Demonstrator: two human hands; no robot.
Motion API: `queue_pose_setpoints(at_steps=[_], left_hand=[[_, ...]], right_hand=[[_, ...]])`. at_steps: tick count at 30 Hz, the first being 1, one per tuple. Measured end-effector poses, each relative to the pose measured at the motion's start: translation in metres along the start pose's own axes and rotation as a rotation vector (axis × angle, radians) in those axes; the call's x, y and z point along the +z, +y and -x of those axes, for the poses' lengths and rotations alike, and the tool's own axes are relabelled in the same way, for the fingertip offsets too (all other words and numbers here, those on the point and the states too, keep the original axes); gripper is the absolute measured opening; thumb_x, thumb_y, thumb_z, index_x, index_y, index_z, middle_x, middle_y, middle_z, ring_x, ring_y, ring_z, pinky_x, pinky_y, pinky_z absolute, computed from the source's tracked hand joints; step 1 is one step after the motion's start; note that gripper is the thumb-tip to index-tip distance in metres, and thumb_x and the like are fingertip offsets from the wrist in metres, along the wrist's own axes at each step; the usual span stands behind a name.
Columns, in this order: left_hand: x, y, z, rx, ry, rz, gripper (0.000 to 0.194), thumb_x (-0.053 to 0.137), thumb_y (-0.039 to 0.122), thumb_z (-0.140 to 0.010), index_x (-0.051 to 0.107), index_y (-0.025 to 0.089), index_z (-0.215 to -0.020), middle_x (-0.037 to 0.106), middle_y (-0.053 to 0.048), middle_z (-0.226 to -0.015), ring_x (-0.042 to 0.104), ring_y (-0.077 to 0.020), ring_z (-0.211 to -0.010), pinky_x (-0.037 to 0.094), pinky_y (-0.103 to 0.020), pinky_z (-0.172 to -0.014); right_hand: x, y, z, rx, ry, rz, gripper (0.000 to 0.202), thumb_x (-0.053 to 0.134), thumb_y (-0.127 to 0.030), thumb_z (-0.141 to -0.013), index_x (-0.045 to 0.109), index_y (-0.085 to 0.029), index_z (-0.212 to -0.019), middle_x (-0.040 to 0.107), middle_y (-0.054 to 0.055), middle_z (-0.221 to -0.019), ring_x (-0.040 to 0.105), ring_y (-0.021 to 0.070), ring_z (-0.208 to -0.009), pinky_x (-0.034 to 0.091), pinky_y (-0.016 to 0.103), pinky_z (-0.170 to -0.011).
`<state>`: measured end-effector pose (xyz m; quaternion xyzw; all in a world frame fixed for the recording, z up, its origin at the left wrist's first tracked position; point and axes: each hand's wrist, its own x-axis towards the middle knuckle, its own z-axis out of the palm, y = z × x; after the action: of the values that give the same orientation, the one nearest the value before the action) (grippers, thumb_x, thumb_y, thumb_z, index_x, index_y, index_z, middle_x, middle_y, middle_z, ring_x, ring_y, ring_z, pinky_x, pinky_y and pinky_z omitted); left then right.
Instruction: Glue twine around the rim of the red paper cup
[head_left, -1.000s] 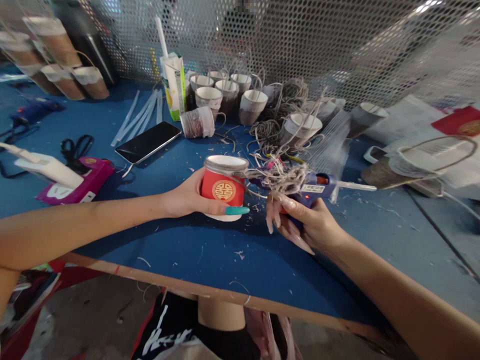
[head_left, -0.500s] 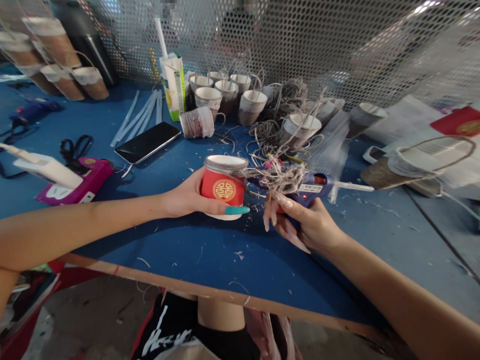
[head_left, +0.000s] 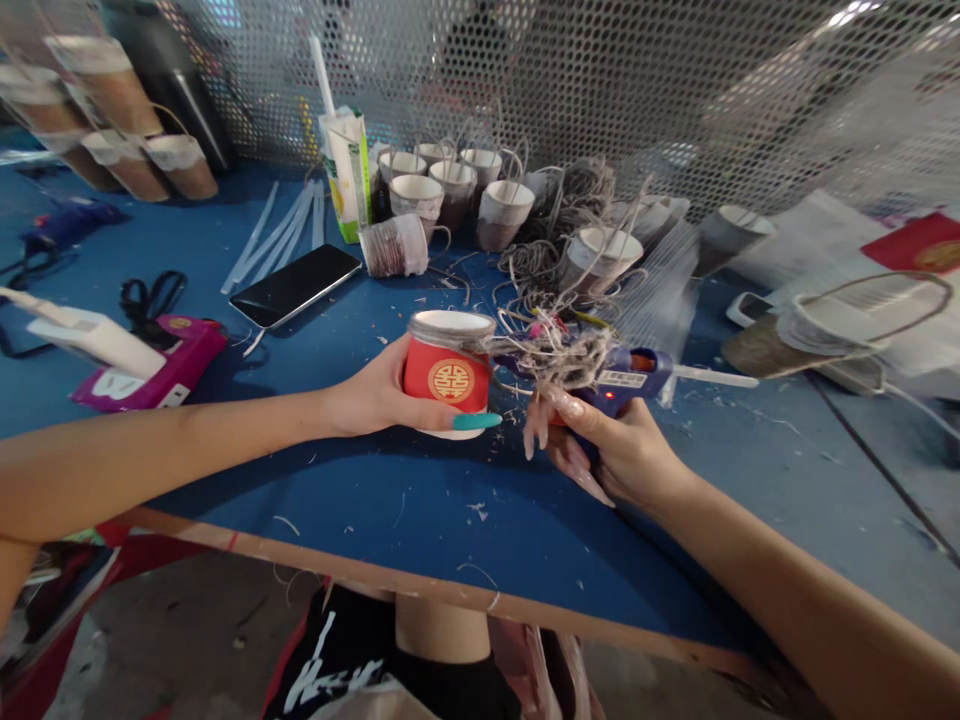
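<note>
My left hand [head_left: 390, 390] is wrapped round a red and white paper cup [head_left: 448, 375] with a gold emblem and grey cord round its rim. The cup is upright, its opening facing up. To its right, my right hand [head_left: 592, 440] grips a blue glue gun [head_left: 637, 378] with a lit red light and a clear glue stick out of its back. Tangled grey fibres [head_left: 566, 352] cover the gun's front, so its nozzle is hidden. A strand of cord runs between the cup's rim and the fibres.
Behind stand several cord-wrapped cups [head_left: 416, 200], a drink carton [head_left: 347, 175] and heaped cord [head_left: 589, 190]. A phone [head_left: 296, 286] and a magenta power strip [head_left: 191, 350] lie left. Glue sticks [head_left: 656, 290] and a basket-like cup [head_left: 772, 340] are right. A mesh panel [head_left: 555, 90] rises behind.
The cup in my left hand has shifted very slightly right. The glue stick sticks out a little further from the back of the gun, and my right fingers have moved slightly left.
</note>
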<state>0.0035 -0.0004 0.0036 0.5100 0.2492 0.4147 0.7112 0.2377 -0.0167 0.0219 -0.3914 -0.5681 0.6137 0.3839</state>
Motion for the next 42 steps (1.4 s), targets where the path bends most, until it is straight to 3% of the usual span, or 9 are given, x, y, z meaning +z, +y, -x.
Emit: queue_pose_setpoints(at_steps=[12, 21, 42], left_hand=[[0.003, 0.002, -0.001, 0.022, 0.019, -0.014, 0.055, 0.092, 0.025, -0.052, 0.062, 0.016, -0.098, 0.071, -0.002, -0.09, 0.067, -0.0166, -0.082, 0.059, -0.034, -0.083], [-0.007, -0.002, 0.0, -0.027, -0.04, 0.044, 0.056, 0.091, 0.027, -0.054, 0.066, 0.016, -0.103, 0.075, -0.005, -0.093, 0.07, -0.0186, -0.082, 0.057, -0.034, -0.082], [-0.007, 0.003, 0.001, -0.037, -0.065, 0.075, 0.05, 0.09, 0.029, -0.055, 0.069, 0.017, -0.099, 0.076, -0.005, -0.087, 0.071, -0.0178, -0.077, 0.057, -0.03, -0.076]], right_hand=[[0.001, 0.002, 0.001, -0.014, 0.065, 0.06, 0.05, 0.079, -0.062, -0.069, 0.066, -0.015, -0.056, 0.048, -0.003, -0.032, 0.042, 0.009, -0.024, 0.036, 0.023, -0.029], [0.002, 0.0, 0.002, -0.008, 0.077, 0.048, 0.05, 0.081, -0.062, -0.065, 0.066, -0.016, -0.052, 0.048, -0.002, -0.032, 0.04, 0.0086, -0.025, 0.036, 0.024, -0.029], [0.003, -0.004, 0.001, -0.009, 0.003, 0.002, 0.047, 0.075, -0.058, -0.075, 0.066, -0.016, -0.058, 0.051, -0.002, -0.034, 0.041, 0.0091, -0.02, 0.031, 0.021, -0.024]])
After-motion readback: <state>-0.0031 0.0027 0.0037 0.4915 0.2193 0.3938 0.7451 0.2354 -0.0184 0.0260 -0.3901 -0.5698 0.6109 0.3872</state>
